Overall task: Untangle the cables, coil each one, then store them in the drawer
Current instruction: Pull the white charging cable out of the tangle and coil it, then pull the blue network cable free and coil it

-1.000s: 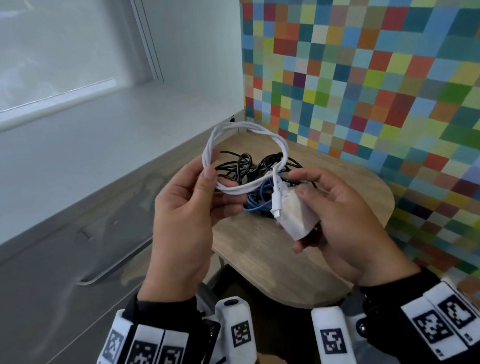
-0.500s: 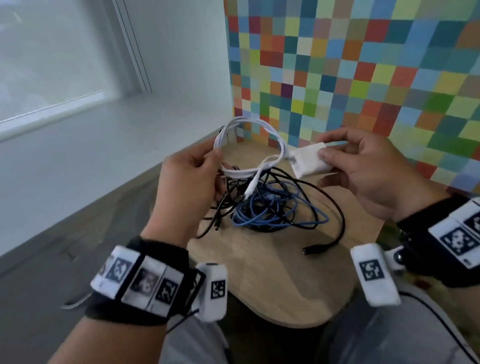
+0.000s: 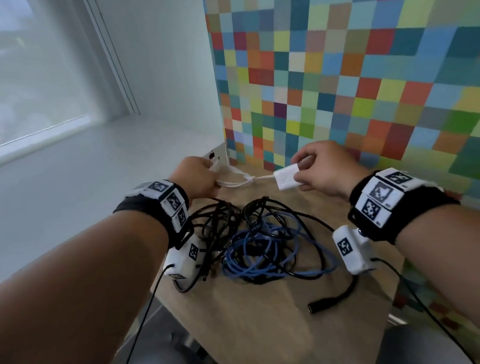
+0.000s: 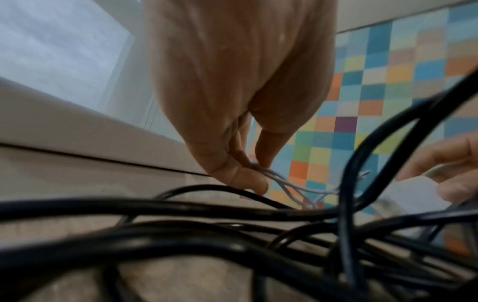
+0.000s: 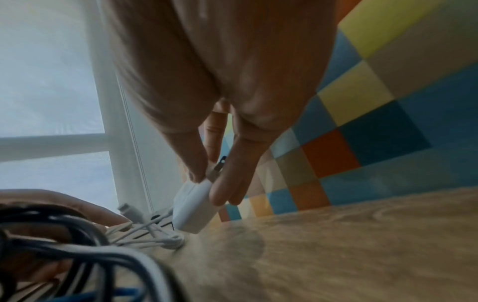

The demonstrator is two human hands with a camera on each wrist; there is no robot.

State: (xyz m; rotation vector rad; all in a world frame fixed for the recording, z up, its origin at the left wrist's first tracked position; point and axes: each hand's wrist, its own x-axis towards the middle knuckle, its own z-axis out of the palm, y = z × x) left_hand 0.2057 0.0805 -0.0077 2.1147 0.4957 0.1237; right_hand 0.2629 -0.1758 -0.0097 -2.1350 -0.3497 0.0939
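My left hand (image 3: 199, 177) pinches the loops of a coiled white cable (image 3: 238, 179) at the far end of the wooden table (image 3: 272, 321). The same white cable (image 4: 289, 186) runs out from between thumb and fingers of the left hand (image 4: 248, 169) in the left wrist view. My right hand (image 3: 318, 170) grips the white charger block (image 3: 286, 178) on that cable; in the right wrist view the charger block (image 5: 194, 206) hangs low over the wood, held by the right hand (image 5: 214, 179). A tangle of black cables (image 3: 221, 216) and a blue cable (image 3: 259, 254) lies in front of both hands.
A multicoloured checked wall (image 3: 355, 78) runs along the right of the table. A grey cabinet top (image 3: 55, 202) under a window (image 3: 11, 73) lies to the left. A loose black plug end (image 3: 316, 307) rests near the table's right edge. My legs are below the front edge.
Both hands moved forward and down, carrying the white cable and charger block beyond the tangle to the table's far end. The coil has flattened and stretched between the hands.
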